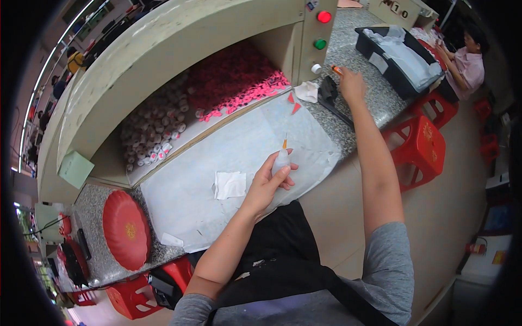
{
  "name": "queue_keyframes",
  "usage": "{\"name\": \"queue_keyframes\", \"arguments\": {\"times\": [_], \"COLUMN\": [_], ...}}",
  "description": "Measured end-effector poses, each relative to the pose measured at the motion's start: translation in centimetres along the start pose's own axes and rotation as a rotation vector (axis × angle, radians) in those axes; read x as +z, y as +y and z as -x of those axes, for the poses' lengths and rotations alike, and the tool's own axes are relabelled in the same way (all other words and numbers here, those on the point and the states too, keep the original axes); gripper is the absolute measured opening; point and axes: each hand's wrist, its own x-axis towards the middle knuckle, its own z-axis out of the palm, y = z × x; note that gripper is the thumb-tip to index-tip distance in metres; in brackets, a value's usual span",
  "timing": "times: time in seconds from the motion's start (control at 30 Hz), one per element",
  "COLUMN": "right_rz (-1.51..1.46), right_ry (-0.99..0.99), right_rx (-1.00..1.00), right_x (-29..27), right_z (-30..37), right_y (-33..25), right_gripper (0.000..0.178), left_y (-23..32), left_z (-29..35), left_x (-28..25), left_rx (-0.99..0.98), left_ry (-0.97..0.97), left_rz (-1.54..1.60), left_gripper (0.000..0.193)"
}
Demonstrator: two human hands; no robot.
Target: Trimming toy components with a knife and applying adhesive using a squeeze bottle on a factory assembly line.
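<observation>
My left hand (264,185) is closed around a small translucent squeeze bottle (281,160) with a thin needle tip on an orange base. It holds the bottle upright above the white sheet (190,217) on the worktop. My right hand (353,87) reaches out to the far right, its fingers closed on a small orange object (337,70) whose kind I cannot make out. Just left of that object is a white knob (316,68) on the cabinet's post. A crumpled white cloth (307,92) and a black tool with a handle (333,103) lie below.
A beige cabinet (179,60) arches over piles of pink pieces (239,81) and small white rolls (157,125). A folded white cloth (230,185) lies on the sheet. A red scalloped tray (126,228), a black bin (402,65) and red stools (418,146) stand around. A co-worker (467,65) sits far right.
</observation>
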Motion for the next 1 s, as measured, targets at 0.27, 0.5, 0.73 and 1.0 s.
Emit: {"name": "queue_keyframes", "arguments": {"times": [0.27, 0.5, 0.73, 1.0], "right_rz": [-0.373, -1.671, -1.826, -1.782], "right_ry": [0.095, -0.745, -0.462, -0.241], "right_rx": [-0.191, 0.028, 0.327, 0.524], "right_x": [-2.4, -10.0, -9.9, -10.0], "right_z": [2.6, 17.0, 19.3, 20.9], "right_y": [-0.5, -11.3, -10.0, -5.9], "right_gripper": [0.031, 0.033, 0.033, 0.035], "left_y": [-0.2, -0.5, 1.7, 2.5], "left_z": [-0.7, -1.1, -3.2, -15.9], "left_x": [-2.5, -2.0, -1.7, 0.8], "left_rx": [-0.027, 0.01, 0.114, 0.67], "left_ry": [-0.039, -0.014, -0.235, 0.027], "left_rz": [0.155, 0.164, -0.365, -1.233], "left_gripper": [0.048, 0.063, 0.065, 0.019]}}
